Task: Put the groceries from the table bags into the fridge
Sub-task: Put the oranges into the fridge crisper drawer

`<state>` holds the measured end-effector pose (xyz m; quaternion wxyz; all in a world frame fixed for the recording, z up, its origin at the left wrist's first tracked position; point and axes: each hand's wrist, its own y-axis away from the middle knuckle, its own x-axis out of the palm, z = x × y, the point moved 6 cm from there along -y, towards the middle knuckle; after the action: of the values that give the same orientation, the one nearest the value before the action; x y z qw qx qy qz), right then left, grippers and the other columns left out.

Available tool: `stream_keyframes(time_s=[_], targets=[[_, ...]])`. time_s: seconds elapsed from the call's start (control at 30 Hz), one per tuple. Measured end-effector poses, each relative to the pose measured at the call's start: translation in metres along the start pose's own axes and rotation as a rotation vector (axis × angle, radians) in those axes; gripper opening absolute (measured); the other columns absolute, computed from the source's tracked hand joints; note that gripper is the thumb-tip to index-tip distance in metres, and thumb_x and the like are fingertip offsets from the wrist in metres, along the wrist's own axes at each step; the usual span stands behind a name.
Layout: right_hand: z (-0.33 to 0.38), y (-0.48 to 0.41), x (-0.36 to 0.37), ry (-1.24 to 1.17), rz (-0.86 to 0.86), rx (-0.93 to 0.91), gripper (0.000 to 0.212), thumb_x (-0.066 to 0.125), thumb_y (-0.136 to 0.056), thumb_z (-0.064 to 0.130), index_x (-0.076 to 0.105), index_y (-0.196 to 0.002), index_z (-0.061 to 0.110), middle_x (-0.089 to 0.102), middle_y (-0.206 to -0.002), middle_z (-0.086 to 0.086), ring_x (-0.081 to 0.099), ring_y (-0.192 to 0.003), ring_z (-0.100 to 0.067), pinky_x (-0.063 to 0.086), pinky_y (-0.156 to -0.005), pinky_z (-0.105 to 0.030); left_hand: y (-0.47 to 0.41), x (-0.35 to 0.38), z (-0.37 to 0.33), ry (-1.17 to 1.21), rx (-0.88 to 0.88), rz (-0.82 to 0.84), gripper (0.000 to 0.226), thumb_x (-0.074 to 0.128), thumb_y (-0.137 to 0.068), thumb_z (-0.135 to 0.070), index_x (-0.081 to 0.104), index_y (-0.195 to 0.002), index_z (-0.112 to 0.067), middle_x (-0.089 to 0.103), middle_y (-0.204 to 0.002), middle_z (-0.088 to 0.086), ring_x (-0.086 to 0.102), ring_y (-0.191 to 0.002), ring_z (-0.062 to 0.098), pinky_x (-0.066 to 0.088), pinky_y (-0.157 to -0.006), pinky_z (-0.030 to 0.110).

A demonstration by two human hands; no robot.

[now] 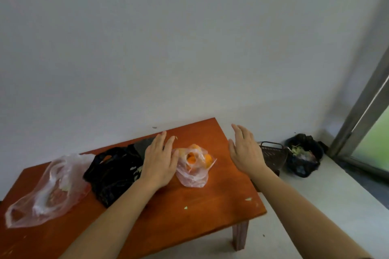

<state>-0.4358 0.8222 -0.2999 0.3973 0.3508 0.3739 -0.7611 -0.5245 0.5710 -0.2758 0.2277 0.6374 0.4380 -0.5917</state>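
On the table [189,206], far left of both hands, lies a clear bag [45,191], crumpled and nearly flat. A black bag [111,172] sits just left of the left hand [161,164], which hovers flat, fingers spread, holding nothing. Between the hands rests a small bag of oranges [194,164]. The right hand [245,151] is likewise open and empty. Right of it, on the floor, stand a basket [273,153] and a bin bag [304,155].

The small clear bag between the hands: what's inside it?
Orange round fruits show through the small clear bag on the table. Crumpled plastic hides their count and anything beneath. The left hand covers its left edge.
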Motion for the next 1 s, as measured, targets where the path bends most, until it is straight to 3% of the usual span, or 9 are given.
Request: stream_keyframes(time_s=[0.2,0.3,0.4,0.53,0.63,0.73,0.8,0.9,1.0], targets=[[-0.011,-0.089,0.059,-0.005,0.164,0.007,0.044,0.043,-0.102,0.014,0.045,-0.146,0.013,0.055,-0.137,-0.012,0.054,-0.123,-0.032,0.050,-0.094,-0.046,-0.077,0.054,0.035,0.179,-0.078,0.140,0.044,0.038,-0.105,-0.033,0.046,-0.144,-0.014,0.040,-0.152,0.004,0.033,-0.142,0.019,0.030,-0.115,0.035],[-0.006,-0.115,0.096,-0.038,0.271,-0.037,0.040,0.045,-0.100,0.009,0.054,-0.140,0.011,0.060,-0.132,-0.012,0.059,-0.119,-0.031,0.050,-0.096,-0.043,-0.103,0.090,0.053,0.267,-0.104,0.216,0.034,0.043,-0.103,-0.029,0.057,-0.130,-0.015,0.057,-0.131,0.001,0.053,-0.119,0.015,0.042,-0.096,0.027],[0.000,-0.131,0.138,-0.072,0.374,-0.051,0.033,0.050,-0.099,0.009,0.065,-0.129,0.011,0.067,-0.124,-0.012,0.062,-0.113,-0.030,0.049,-0.096,-0.041,-0.125,0.129,0.070,0.385,-0.113,0.321,0.025,0.049,-0.100,-0.022,0.064,-0.119,-0.018,0.064,-0.111,-0.005,0.060,-0.099,0.011,0.046,-0.083,0.024],[0.006,-0.129,0.196,-0.121,0.533,0.044,0.029,0.053,-0.095,0.009,0.074,-0.113,0.014,0.074,-0.111,-0.004,0.067,-0.102,-0.022,0.051,-0.088,-0.034,-0.137,0.186,0.096,0.414,-0.095,0.563,0.019,0.052,-0.098,-0.020,0.070,-0.103,-0.018,0.070,-0.088,0.000,0.064,-0.074,0.014,0.051,-0.068,0.033],[0.020,-0.110,0.241,-0.048,0.690,0.032,0.020,0.055,-0.094,0.015,0.072,-0.103,0.010,0.072,-0.095,-0.008,0.067,-0.084,-0.028,0.054,-0.073,-0.041,-0.137,0.217,0.118,0.371,-0.088,0.670,0.017,0.053,-0.095,-0.018,0.070,-0.099,-0.016,0.071,-0.086,0.000,0.065,-0.075,0.016,0.051,-0.064,0.034],[0.029,-0.090,0.278,0.205,0.825,-0.021,0.035,0.062,-0.093,0.032,0.055,-0.120,0.011,0.067,-0.103,-0.010,0.068,-0.083,-0.030,0.050,-0.058,-0.035,-0.138,0.238,0.137,0.314,-0.079,0.735,0.019,0.051,-0.097,-0.018,0.068,-0.105,-0.019,0.063,-0.072,-0.005,0.055,-0.055,0.008,0.037,-0.047,0.026],[0.027,-0.087,0.288,0.271,0.822,-0.027,0.042,0.059,-0.090,0.014,0.047,-0.130,0.015,0.065,-0.115,-0.010,0.068,-0.089,-0.031,0.047,-0.059,-0.035,-0.142,0.242,0.143,0.317,-0.064,0.725,0.018,0.054,-0.097,-0.021,0.065,-0.110,-0.020,0.064,-0.082,-0.003,0.058,-0.062,0.011,0.045,-0.053,0.029],[0.022,-0.105,0.282,0.108,0.684,0.015,0.024,0.055,-0.093,0.017,0.061,-0.117,0.018,0.068,-0.104,-0.004,0.067,-0.079,-0.027,0.052,-0.058,-0.037,-0.151,0.249,0.146,0.273,-0.028,0.697,0.031,0.057,-0.095,-0.024,0.053,-0.125,-0.021,0.054,-0.117,-0.001,0.062,-0.093,0.023,0.053,-0.076,0.037],[0.000,-0.126,0.271,-0.064,0.465,0.295,0.015,0.051,-0.100,0.023,0.057,-0.113,0.019,0.068,-0.081,-0.001,0.065,-0.067,-0.025,0.051,-0.054,-0.037,-0.162,0.255,0.144,0.153,0.020,0.654,0.050,0.060,-0.092,-0.030,0.040,-0.138,-0.026,0.042,-0.126,0.001,0.063,-0.092,0.026,0.052,-0.067,0.034]])
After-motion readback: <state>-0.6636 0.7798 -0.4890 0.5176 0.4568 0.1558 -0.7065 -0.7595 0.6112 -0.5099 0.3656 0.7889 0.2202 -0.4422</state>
